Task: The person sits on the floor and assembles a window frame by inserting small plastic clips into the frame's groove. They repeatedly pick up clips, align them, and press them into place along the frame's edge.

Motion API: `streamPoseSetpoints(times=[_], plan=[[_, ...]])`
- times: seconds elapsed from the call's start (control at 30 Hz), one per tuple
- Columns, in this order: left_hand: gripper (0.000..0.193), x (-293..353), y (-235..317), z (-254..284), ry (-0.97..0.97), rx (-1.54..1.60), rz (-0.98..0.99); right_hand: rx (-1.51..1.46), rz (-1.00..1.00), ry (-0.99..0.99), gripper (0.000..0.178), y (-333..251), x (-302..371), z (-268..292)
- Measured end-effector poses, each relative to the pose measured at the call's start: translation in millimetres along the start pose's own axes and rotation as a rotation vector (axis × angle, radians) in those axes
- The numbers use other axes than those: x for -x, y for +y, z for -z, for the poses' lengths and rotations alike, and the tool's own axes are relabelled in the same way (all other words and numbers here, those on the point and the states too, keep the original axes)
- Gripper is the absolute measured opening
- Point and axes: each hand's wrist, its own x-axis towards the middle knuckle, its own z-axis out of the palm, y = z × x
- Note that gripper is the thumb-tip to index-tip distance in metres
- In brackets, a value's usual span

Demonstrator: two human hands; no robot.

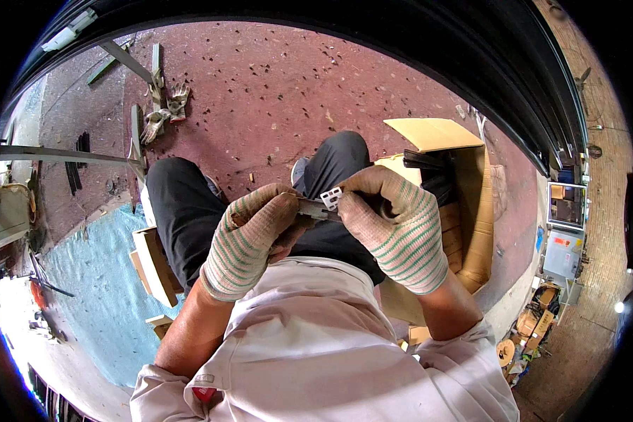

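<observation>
Both of my hands wear striped knit gloves with brownish, soiled fingers, and they meet in front of my lap. My left hand [250, 235] is closed in a pinch on one end of a short grey metal piece [315, 209]. Between finger and thumb, my right hand [397, 228] grips a small white plastic piece [331, 197] with dark rectangular openings. The white piece sits against the right part of the grey one; whether it is seated in it I cannot tell. My fingers hide the ends of both parts.
An open cardboard box [480, 211] stands beside my right leg, with black strips [429, 162] in it. Worn gloves [167, 116] lie by metal frame legs [135, 133] at the far left. Small bits dot the red floor [260, 84]; a blue sheet [98, 281] covers floor at left.
</observation>
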Motion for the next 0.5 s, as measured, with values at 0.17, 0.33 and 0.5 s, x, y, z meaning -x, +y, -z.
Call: streamPoseSetpoints(times=[0.17, 0.33, 0.5], plan=[[0.028, 1.8, -1.4, 0.9, -0.022, 0.007, -0.001, 0.002, -0.093, -0.038, 0.013, -9.0, -0.5, 1.3], [0.028, 4.2, 0.7, 1.2, -0.038, 0.035, 0.009, 0.022, -0.092, -0.084, 0.014, -10.8, -3.8, 4.3], [0.026, 4.1, -4.4, 6.8, -0.040, -0.011, -0.017, -0.007, -0.138, -0.129, 0.013, -14.5, -6.8, 6.0]])
